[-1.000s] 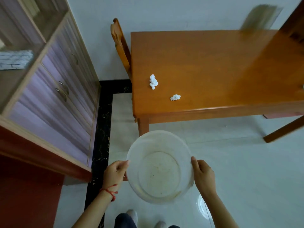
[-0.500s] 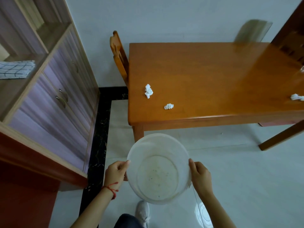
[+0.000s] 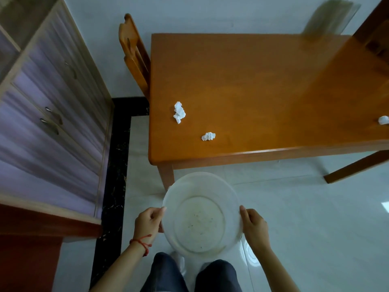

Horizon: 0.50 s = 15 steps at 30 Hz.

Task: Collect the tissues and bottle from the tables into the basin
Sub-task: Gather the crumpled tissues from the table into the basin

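A round translucent white basin (image 3: 200, 182) hangs in front of me above the floor, empty inside. My left hand (image 3: 148, 221) grips its left rim and my right hand (image 3: 253, 225) grips its right rim. Beyond it stands an orange wooden table (image 3: 263, 85). A crumpled white tissue (image 3: 179, 112) lies near the table's left edge. A smaller tissue (image 3: 208, 136) lies close to the front edge. A third tissue (image 3: 383, 120) shows at the right border of the view. No bottle is in view.
A wooden chair (image 3: 133, 53) stands at the table's left end against the wall. A cabinet with purple drawers (image 3: 52, 114) lines the left side. A second chair's leg (image 3: 355, 166) reaches under the table at right. The floor is pale tile with a black strip (image 3: 116, 157).
The table and tissues have come nearer and lower in view as I step forward. Both hands keep hold of the basin. The third tissue has slid toward the right border.
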Tool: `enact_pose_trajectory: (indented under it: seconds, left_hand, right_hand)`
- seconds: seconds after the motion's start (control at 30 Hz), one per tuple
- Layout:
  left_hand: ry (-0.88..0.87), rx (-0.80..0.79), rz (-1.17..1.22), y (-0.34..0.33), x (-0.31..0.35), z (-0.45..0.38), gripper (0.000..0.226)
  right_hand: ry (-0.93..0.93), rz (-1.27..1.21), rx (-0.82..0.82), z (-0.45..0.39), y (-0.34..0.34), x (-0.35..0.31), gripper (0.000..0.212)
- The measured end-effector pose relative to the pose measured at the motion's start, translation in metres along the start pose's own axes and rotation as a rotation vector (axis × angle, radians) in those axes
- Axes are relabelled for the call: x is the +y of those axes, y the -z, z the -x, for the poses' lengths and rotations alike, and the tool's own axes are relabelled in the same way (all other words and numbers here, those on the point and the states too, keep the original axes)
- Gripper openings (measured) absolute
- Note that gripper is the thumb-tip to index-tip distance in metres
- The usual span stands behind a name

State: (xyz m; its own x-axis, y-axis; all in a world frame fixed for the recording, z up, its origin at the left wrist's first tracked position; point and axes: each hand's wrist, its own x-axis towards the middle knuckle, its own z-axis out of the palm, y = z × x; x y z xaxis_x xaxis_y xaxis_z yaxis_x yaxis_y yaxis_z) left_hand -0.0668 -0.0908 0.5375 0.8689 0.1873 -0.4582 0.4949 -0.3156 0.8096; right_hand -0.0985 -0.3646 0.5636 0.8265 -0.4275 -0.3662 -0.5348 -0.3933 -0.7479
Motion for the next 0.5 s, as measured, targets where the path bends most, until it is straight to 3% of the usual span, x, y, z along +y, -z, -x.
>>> enact_pose_trajectory:
  seconds: [0.5]
  left_hand:
    - [0.16,0.205,0.141,-0.067,0.012,0.003,0.019]
  right_hand:
    - [0.116,0.169,-0.274,-0.107,0.026,0.007,0.032]
